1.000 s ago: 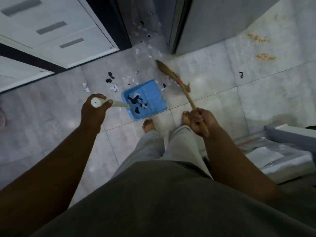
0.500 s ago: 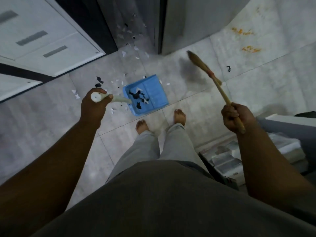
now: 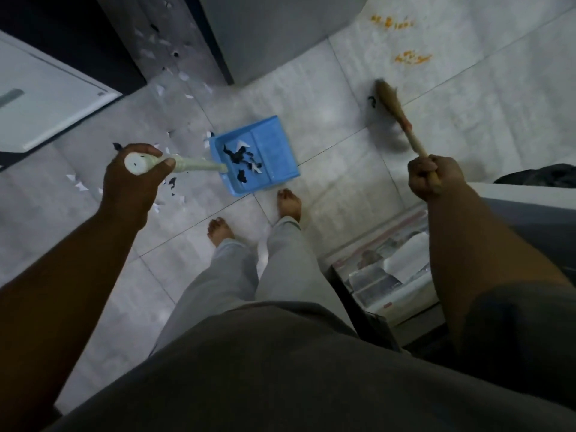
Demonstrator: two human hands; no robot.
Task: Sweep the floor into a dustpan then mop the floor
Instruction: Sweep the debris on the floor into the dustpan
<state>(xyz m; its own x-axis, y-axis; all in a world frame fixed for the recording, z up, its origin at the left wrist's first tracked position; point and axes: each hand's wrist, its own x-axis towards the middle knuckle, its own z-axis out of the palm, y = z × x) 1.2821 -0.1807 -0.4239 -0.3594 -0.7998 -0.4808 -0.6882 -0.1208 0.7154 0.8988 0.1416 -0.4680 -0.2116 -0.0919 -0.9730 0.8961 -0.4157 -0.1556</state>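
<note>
The left hand (image 3: 134,179) is wrapped tight around the top of a long pale-green handle (image 3: 193,165). The handle runs down to a blue plastic rectangular dustpan (image 3: 274,145), which sits on the grey tiled floor (image 3: 311,88) just ahead of the bare feet (image 3: 290,202). Black and white paper scraps (image 3: 237,157) lie inside the pan, towards its handle end. More scraps (image 3: 78,182) are scattered on the tiles around the left hand and up towards the white cabinet (image 3: 46,98).

The right hand (image 3: 433,176) is fisted around the wooden stick of a small straw-bristled broom (image 3: 389,101), held out well to the right of the pan. Its bristle tip is just beside a lone black scrap (image 3: 372,101), and orange crumbs (image 3: 411,57) lie further off. The clear-wrapped packs (image 3: 389,269) by the right arm carry a small red mark, too small to read.
</note>
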